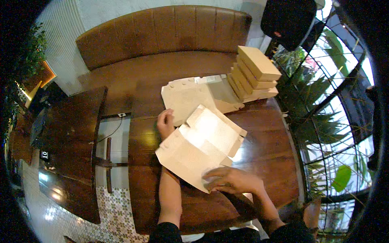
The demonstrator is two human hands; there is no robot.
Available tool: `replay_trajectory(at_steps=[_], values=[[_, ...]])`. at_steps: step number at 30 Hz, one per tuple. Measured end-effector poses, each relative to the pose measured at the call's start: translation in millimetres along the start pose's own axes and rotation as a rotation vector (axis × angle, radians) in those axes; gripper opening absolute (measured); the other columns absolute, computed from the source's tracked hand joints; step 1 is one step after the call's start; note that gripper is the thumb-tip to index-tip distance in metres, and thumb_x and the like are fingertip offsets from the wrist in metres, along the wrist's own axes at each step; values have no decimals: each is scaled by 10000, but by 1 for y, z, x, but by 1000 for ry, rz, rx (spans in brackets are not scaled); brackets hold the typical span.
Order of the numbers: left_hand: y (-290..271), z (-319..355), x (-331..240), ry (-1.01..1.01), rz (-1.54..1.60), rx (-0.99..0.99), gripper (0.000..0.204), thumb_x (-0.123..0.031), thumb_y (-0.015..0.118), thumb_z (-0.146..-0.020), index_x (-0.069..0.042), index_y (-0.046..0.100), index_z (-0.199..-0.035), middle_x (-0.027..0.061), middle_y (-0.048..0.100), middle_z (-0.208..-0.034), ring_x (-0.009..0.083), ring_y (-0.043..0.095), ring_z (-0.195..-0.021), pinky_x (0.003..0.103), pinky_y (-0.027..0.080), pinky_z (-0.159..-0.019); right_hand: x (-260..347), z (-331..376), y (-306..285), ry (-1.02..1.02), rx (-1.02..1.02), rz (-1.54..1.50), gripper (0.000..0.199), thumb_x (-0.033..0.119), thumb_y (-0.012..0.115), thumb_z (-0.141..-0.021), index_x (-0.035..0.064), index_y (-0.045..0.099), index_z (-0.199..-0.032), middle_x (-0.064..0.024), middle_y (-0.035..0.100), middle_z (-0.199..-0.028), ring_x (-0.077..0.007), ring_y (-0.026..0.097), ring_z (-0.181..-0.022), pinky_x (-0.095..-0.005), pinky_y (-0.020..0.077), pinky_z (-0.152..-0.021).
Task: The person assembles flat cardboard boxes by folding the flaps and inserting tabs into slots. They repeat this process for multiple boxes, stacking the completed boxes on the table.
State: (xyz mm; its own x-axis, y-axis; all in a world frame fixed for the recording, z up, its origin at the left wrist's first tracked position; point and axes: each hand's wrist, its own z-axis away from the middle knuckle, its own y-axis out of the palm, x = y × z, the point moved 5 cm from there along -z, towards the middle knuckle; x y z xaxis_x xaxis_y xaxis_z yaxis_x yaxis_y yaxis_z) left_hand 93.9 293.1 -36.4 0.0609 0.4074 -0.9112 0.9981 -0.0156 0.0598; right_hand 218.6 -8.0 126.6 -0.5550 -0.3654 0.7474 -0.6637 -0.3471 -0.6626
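Observation:
An unfolded cardboard box is tilted over the near part of the wooden table, its flaps and slots showing. My right hand pinches its near right corner between thumb and fingers. My left forearm passes beneath this sheet. Beyond its left edge my left hand shows with curled fingers, next to the left edge of another flat cardboard box; whatever it may grip is hidden. That second box lies opened out behind the first, partly covered by it.
Several folded cardboard boxes form a stack at the table's far right. A brown bench curves along the back. Another dark table stands left across a gap. A gridded window with plants borders the right.

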Motion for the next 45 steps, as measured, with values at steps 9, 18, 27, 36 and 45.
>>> replay_trajectory(at_steps=[9,18,27,36,45], values=[[-17,38,-39,-4,49,27,274,-232,556,-1101,-18,700,-1194,102,687,-1238,222,649,-1169,389,532,-1028,-22,228,14,574,-149,71,358,133,696,-942,123,709,-1300,-151,604,-1486,-386,521,-1413,-448,445,-1169],[-23,134,-102,30,-385,304,329,-185,559,-1074,-33,591,-1363,162,578,-1410,347,567,-1302,456,461,-1113,-87,177,17,588,-487,334,719,415,677,-994,98,419,-1585,-291,256,-1684,-453,191,-1585,-523,229,-1271],[-41,208,-142,130,-697,533,614,-235,636,-1026,-79,423,-1580,187,307,-1690,383,204,-1593,496,244,-1278,-20,108,95,435,-277,287,719,517,608,-994,114,441,-1565,-324,160,-1698,-556,135,-1560,-736,133,-1206],[-9,216,-166,230,-929,663,648,-251,642,-1006,-37,418,-1576,255,247,-1692,415,97,-1607,578,63,-1299,-88,120,-13,491,-1050,90,339,327,695,-950,28,756,-1099,-226,737,-1161,-383,689,-1146,-466,527,-1020],[74,205,-156,358,-1055,817,630,-331,593,-1023,-132,422,-1596,119,437,-1638,323,391,-1503,506,319,-1208,-108,65,26,509,-717,60,592,281,706,-955,21,511,-1449,-249,637,-1376,-429,594,-1298,-529,450,-1109]])
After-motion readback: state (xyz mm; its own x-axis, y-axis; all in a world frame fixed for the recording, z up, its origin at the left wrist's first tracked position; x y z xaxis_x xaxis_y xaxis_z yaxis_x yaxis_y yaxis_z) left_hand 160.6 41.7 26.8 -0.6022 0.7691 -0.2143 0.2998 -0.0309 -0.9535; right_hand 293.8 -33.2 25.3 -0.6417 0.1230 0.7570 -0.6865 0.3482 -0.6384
